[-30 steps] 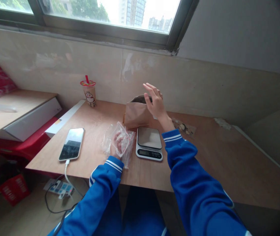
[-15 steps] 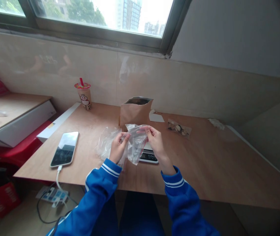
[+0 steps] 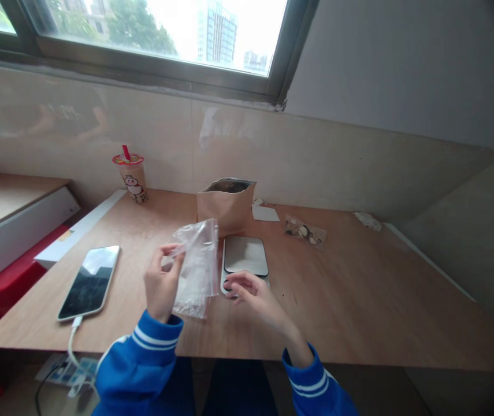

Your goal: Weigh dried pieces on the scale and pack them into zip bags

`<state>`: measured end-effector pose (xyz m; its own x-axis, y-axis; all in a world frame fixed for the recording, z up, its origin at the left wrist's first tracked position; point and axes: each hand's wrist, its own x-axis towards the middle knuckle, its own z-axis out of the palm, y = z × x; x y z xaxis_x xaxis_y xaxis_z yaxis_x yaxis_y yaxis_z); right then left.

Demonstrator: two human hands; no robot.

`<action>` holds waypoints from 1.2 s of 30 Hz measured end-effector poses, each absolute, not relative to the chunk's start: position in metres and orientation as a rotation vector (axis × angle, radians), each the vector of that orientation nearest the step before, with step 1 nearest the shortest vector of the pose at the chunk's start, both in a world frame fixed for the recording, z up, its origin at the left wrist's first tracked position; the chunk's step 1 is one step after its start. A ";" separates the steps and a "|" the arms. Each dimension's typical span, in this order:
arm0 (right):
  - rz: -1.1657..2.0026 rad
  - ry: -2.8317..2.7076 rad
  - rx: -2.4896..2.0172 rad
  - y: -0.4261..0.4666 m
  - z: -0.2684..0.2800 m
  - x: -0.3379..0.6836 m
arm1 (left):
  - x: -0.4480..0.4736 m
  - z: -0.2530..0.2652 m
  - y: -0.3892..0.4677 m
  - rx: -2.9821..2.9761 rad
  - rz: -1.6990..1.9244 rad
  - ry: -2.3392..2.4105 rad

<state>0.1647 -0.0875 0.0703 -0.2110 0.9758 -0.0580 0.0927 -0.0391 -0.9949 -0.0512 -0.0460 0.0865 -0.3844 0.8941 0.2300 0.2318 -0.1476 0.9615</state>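
Note:
Pinched in my left hand (image 3: 163,282) is a clear zip-lock bag (image 3: 201,254), held up over more clear plastic bags (image 3: 189,304) on the table. My right hand (image 3: 253,294) hovers over the front of a small digital scale (image 3: 247,255), its fingers slightly curled and apart, with nothing in them. It hides the scale's display; the pale weighing plate shows bare. Behind the scale stands a brown kraft paper pouch (image 3: 225,209) with its top open. To the right lies a small clear packet (image 3: 305,232) with dark and pale pieces inside.
A phone (image 3: 89,283) with a white charging cable (image 3: 73,341) lies on the left of the wooden table (image 3: 359,300). A bubble tea cup (image 3: 133,179) stands by the wall. White paper (image 3: 266,214) lies beside the pouch. A power strip (image 3: 71,371) is below.
My right hand has let go of the zip-lock bag and come down to the scale's front. My left hand has carried the bag left, uncovering the scale. The view has shifted slightly.

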 end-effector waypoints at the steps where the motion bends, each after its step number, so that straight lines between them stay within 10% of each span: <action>1: 1.179 -1.492 -1.285 -0.082 0.066 0.181 | -0.059 0.084 -0.043 1.282 1.571 1.634; 7: -0.071 -1.429 -1.774 -0.003 0.032 0.309 | -0.064 0.055 -0.035 1.671 1.086 2.243; 16: -0.345 -1.390 -2.145 0.046 -0.006 0.381 | -0.045 0.039 -0.043 2.400 1.119 1.800; 25: -0.274 -1.133 -1.916 -0.023 0.006 0.333 | -0.026 -0.001 -0.040 2.221 0.898 1.921; 36: 0.799 -0.503 -1.345 -0.157 0.064 0.172 | -0.022 0.066 -0.070 1.824 1.308 1.551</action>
<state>0.1723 -0.1567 0.0641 0.6459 0.7537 -0.1214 -0.2160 0.0279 -0.9760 -0.0222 -0.0699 0.0663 -0.0595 0.9207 0.3856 0.5355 -0.2966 0.7907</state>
